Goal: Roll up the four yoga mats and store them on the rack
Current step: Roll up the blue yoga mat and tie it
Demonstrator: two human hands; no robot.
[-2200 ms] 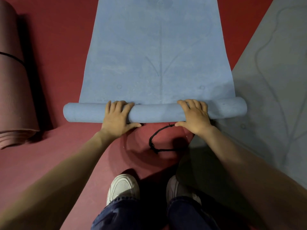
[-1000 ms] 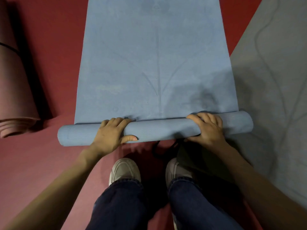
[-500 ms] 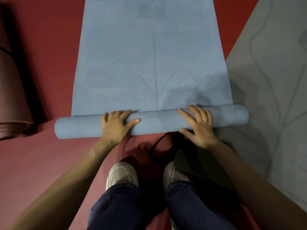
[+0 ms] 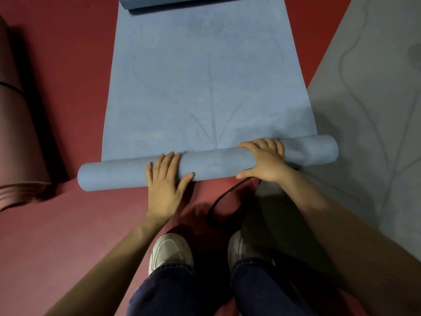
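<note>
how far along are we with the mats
Done: pink mat rolled and banded, not racked. In hand: left hand and right hand on the blue mat, partly rolled. Left: grey mat lies flat; no fourth mat or rack in view.

Bare forearms, dark blue jeans [image 4: 173, 290], white sneakers [image 4: 169, 252]

left: bare red floor [image 4: 68, 236] — pink rolled mat [image 4: 18, 144] beyond | near side: black strap [image 4: 229, 191] by shoes [image 4: 169, 252]
</note>
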